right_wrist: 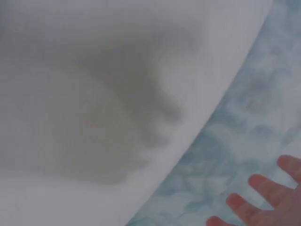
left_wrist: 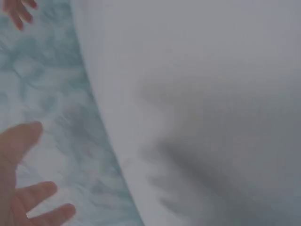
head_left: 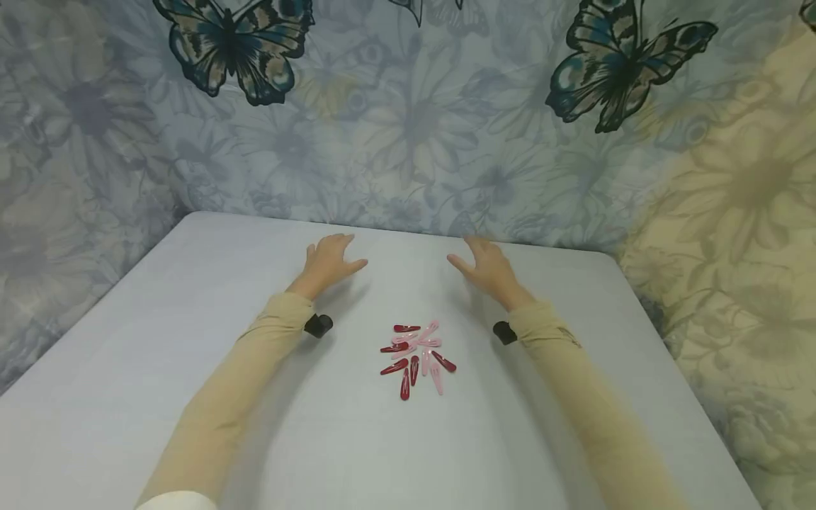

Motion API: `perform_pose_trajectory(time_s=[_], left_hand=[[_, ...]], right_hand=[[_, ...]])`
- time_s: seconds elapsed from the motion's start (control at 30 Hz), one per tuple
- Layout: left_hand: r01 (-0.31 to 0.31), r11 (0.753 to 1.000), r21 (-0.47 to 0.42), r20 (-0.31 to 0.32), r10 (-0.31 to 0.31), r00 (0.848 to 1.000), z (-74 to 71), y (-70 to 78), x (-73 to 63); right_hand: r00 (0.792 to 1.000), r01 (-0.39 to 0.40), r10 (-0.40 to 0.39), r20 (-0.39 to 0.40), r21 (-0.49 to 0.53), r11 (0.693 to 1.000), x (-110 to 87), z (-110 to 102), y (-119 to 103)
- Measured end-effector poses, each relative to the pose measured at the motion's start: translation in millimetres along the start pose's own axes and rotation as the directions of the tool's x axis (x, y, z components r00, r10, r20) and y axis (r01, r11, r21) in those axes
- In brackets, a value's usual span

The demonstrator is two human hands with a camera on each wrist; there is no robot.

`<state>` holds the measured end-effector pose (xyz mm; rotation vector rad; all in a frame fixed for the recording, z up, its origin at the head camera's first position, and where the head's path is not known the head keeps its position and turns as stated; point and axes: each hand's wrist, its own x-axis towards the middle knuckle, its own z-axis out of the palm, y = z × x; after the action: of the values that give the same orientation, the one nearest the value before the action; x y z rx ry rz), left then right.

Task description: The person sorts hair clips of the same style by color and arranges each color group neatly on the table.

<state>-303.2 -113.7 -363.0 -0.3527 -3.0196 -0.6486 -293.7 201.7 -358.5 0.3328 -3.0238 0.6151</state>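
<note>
Sleeves [head_left: 217, 418] slant across the lower frame; mid-frame, our left hand [head_left: 328, 263] and right hand [head_left: 491, 271] are loosely spread, empty. Clips [head_left: 414, 370], red and pink mingled, dot the desk [head_left: 421, 460], lower centre: none lifted, all handling left, we'd judge.

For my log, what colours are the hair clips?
Dark red and light pink hair clips, visible only in head view.
</note>
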Motion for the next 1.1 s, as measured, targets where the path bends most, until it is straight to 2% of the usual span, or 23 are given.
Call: perform_pose_trajectory(time_s=[0.07,0.13,0.23,0.33,0.4,0.5,0.63,0.77,0.87,0.97,1.1], left_hand=[[-0.03,0.996,-0.086,-0.011,0.029,1.0,-1.1,6.3,-12.0],[-0.069,0.979,-0.191,-0.054,0.059,0.997,2.0,11.1,-24.1],[-0.147,0.925,-0.349,-0.148,0.101,0.984,12.5,18.9,-40.3],[-0.214,0.868,-0.448,-0.219,0.126,0.968,27.7,27.6,-54.8],[-0.224,0.831,-0.509,-0.234,0.117,0.965,37.9,32.9,-63.7],[-0.199,0.787,-0.584,-0.219,0.083,0.972,51.2,37.2,-75.3],[-0.17,0.763,-0.624,-0.186,0.066,0.98,64.1,36.3,-84.7],[-0.226,0.787,-0.574,-0.189,0.141,0.972,74.6,32.4,-86.0],[-0.27,0.819,-0.506,-0.201,0.193,0.961,80.5,29.0,-84.9],[-0.255,0.845,-0.47,-0.174,0.194,0.965,82.2,28.8,-85.8],[-0.213,0.89,-0.404,-0.101,0.188,0.977,82.6,32.1,-87.1]], right_hand=[[0.999,0.036,-0.035,-0.019,0.071,0.997,-11.8,0.9,-7.6],[0.998,0.053,-0.047,-0.043,0.144,0.988,-23.4,2.2,-14.7],[0.994,0.068,-0.045,-0.098,0.252,0.965,-40.2,7.0,-23.1],[0.989,0.065,-0.013,-0.144,0.363,0.929,-58.3,14.6,-29.1],[0.988,0.047,0.022,-0.152,0.434,0.9,-69.4,20.4,-32.5],[0.988,0.017,0.067,-0.142,0.525,0.851,-82.2,29.1,-37.8],[0.989,0.01,0.081,-0.127,0.597,0.802,-91.6,39.1,-43.5],[0.99,0.005,0.087,-0.115,0.629,0.778,-98.5,48.8,-45.6],[0.991,-0.021,0.099,-0.087,0.634,0.773,-102.5,57.0,-45.1],[0.993,-0.029,0.094,-0.067,0.638,0.77,-104.0,64.4,-44.9],[0.99,0.028,0.063,-0.125,0.616,0.787,-103.8,73.6,-43.3]])
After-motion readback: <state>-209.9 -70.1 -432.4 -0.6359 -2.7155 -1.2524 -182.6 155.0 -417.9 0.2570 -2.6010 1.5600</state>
